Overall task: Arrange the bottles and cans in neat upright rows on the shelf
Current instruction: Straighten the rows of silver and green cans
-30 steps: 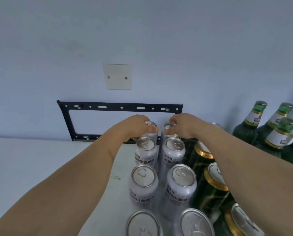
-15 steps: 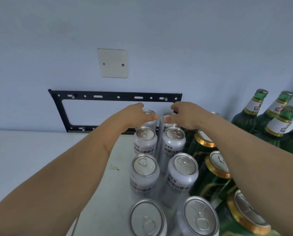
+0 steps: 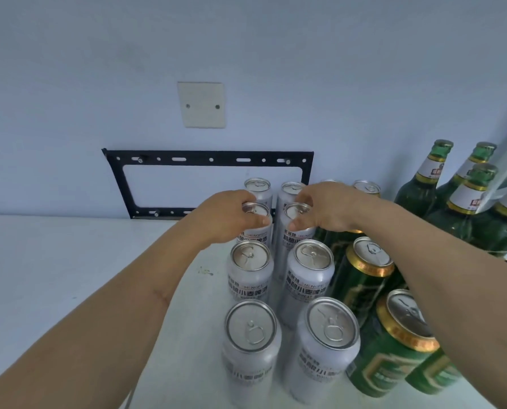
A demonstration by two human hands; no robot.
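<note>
Left grip on white can | right grip on neighbouring can

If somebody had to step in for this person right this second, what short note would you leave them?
Left hand grips the top of a white can, second from the wall in the left column. Right hand grips its neighbour in the right column. White cans stand upright, two columns of four. Green cans and green bottles stand to the right. Left to do: square up the held pair, then check the green cans' line.
</note>
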